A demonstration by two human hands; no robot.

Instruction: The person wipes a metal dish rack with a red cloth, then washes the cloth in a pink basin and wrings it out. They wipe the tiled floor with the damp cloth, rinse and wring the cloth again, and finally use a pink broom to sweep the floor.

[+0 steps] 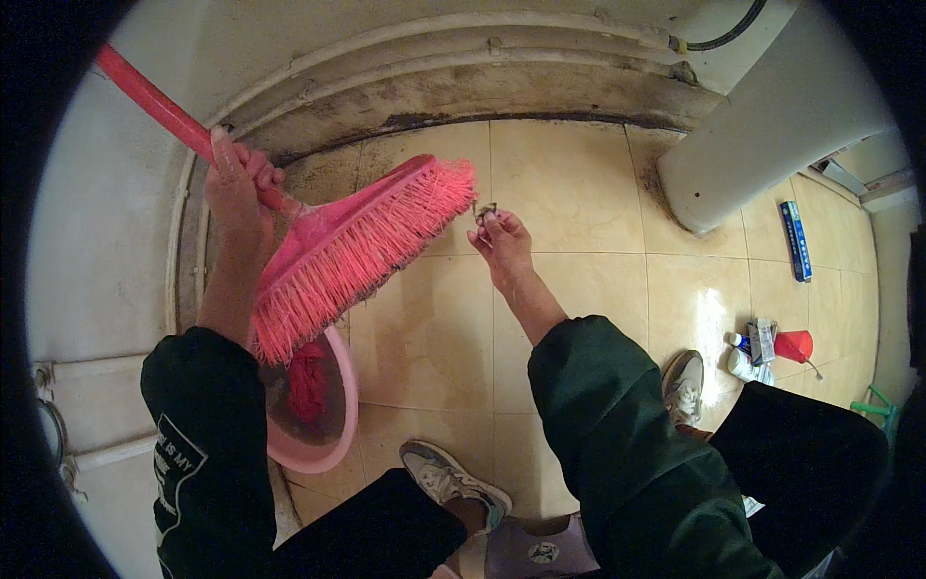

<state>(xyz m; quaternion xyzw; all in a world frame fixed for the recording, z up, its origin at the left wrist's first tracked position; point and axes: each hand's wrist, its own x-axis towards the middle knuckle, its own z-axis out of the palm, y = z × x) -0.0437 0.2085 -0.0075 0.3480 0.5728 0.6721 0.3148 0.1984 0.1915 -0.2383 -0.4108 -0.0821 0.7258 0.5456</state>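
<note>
My left hand (239,177) is wrapped around the red handle (155,108) of a broom, close to its head. The broom head (362,253) is pink with dense bristles, tilted so the bristles face down and to the right. Dark dirt clings to the bristle tips. Just right of the head's upper end, my right hand (506,242) pinches a small dark clump of debris (486,211) between thumb and fingers. Below the broom stands a pink plastic basin (349,405) with murky water and a red cloth (307,383) in it, partly hidden by the bristles.
Pipes (463,54) run along the stained wall base, and a thick white column-like pipe (774,123) meets the tiled floor (571,188) at right. Farther right lie a blue box (796,242), a white bottle (749,367) and a red cup (793,346). A purple stool-like object (535,546) is at the bottom.
</note>
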